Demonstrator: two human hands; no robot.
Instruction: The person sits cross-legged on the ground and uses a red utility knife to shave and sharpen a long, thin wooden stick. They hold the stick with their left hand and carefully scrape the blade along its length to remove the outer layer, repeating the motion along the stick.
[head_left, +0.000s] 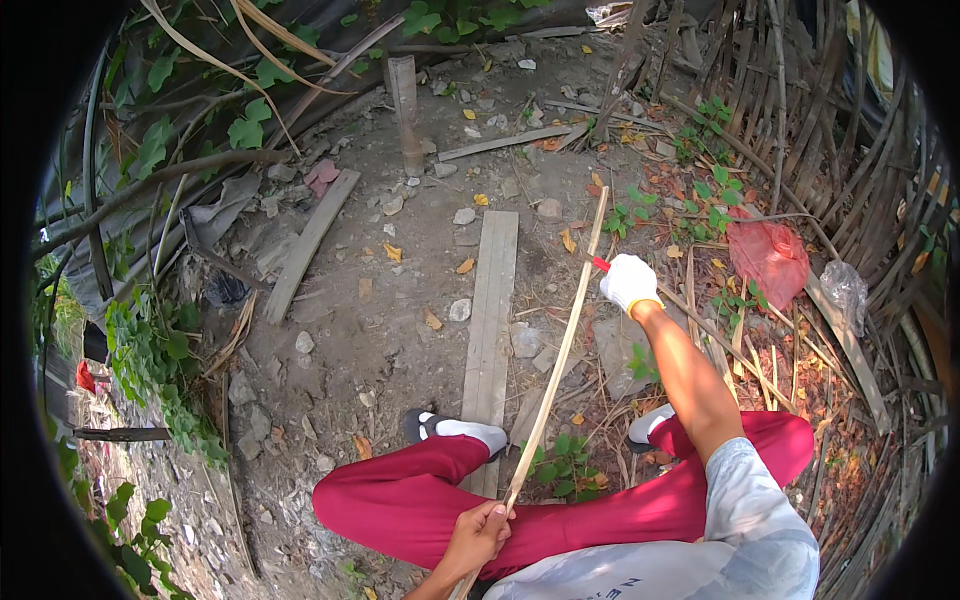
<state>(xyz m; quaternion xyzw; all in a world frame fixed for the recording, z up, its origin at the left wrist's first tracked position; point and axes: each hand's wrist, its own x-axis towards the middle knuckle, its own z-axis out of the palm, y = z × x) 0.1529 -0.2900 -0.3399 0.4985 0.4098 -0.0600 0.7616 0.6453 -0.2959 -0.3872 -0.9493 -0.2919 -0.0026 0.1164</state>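
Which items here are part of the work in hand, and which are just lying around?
In use: bamboo strip; left hand gripping it; gloved right hand holding a red-handled tool.
Lying about: wooden plank; red plastic bag; stones; bamboo post.

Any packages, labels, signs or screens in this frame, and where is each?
No labels, signs or screens.
Red plastic bag: crumpled, on the ground at right, by the stick fence.
Clear plastic bag: small, scrunched, just right of the red one.

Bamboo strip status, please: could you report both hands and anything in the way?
Left hand grips strip low. Gloved right hand holds red-handled tool against it. Plank lies beside; nothing blocking.
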